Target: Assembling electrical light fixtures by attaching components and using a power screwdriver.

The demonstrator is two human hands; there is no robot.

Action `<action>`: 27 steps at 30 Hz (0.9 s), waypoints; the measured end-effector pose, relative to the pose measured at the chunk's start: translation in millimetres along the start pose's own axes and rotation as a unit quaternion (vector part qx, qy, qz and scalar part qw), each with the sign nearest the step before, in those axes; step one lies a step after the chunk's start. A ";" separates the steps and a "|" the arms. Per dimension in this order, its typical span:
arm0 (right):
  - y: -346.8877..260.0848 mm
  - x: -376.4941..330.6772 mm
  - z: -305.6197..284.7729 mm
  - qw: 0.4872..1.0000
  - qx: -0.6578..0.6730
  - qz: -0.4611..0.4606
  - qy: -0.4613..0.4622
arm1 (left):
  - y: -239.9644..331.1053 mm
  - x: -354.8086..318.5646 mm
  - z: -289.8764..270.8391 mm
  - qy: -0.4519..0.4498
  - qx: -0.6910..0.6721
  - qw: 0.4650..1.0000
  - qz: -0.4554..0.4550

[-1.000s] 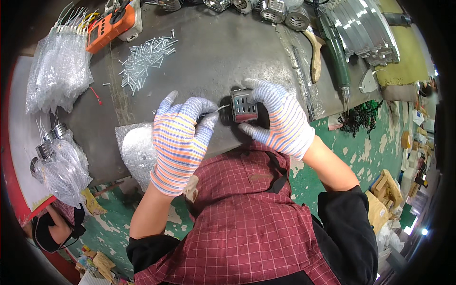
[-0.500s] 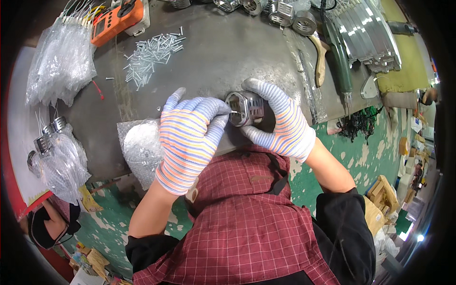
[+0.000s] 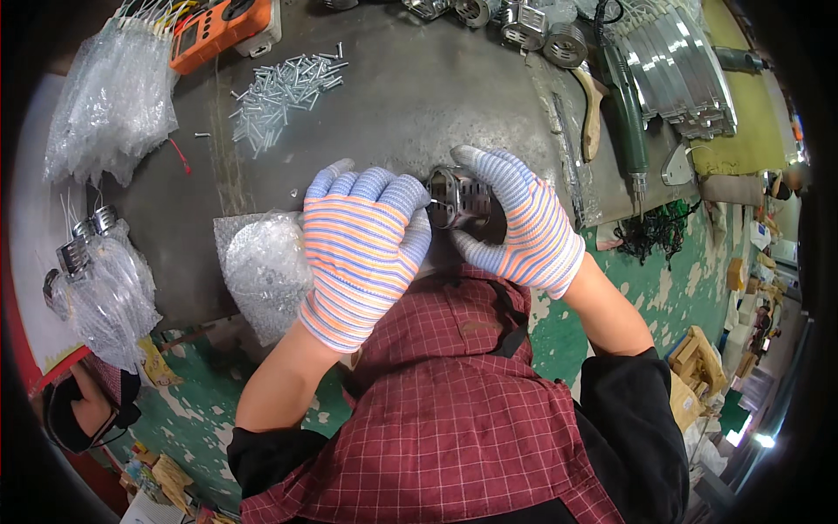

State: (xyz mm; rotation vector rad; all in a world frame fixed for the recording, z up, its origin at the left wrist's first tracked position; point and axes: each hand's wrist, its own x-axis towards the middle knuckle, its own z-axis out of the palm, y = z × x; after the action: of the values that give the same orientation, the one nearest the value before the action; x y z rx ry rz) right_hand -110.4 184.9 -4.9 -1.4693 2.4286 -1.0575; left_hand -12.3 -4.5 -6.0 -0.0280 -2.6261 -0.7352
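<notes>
In front of me a shiny slotted metal housing (image 3: 459,197) lies on its side on the dark bench, its open end facing left. My right hand (image 3: 524,218), in a striped knit glove, has its forefinger at the housing's far side and its thumb at the near side. My left hand (image 3: 367,249), gloved alike, is closed in a pinch at the open end. A thin pale screw (image 3: 434,203) shows at its fingertips, pointing into the housing; most of it is hidden by the glove.
A pile of screws (image 3: 284,96) lies at the far left of the bench (image 3: 393,96). Bubble wrap (image 3: 262,266) sits beside my left wrist. An orange meter (image 3: 218,35), a green electric screwdriver (image 3: 630,131), a wooden-handled brush (image 3: 592,118) and stacked metal strips (image 3: 676,74) stand around.
The housing has moved slightly right and turned a little. My left hand has followed it right, with its fingers more curled. My right hand keeps its grip.
</notes>
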 end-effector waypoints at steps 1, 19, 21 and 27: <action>1.0 -0.7 0.1 1.000 0.001 -0.018 0.008 | 0.2 -0.2 -0.1 0.004 0.003 1.000 0.010; -1.3 22.2 -2.0 0.991 -0.103 -0.019 -0.081 | -10.5 -19.0 -24.9 -0.073 0.098 0.993 -0.002; -5.8 25.3 -0.7 0.991 -0.098 -0.023 -0.091 | -15.3 -22.0 -21.9 -0.067 0.053 0.996 0.001; -6.7 34.7 4.2 0.990 -0.094 -0.058 -0.089 | -16.1 -23.9 -29.7 -0.041 -0.012 0.999 -0.025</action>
State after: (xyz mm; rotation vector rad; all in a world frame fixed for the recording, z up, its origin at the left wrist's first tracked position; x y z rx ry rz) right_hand -121.9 152.6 4.6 -1.7006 2.3961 -0.6960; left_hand 18.9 -31.1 -0.3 0.0006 -2.7052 -0.7989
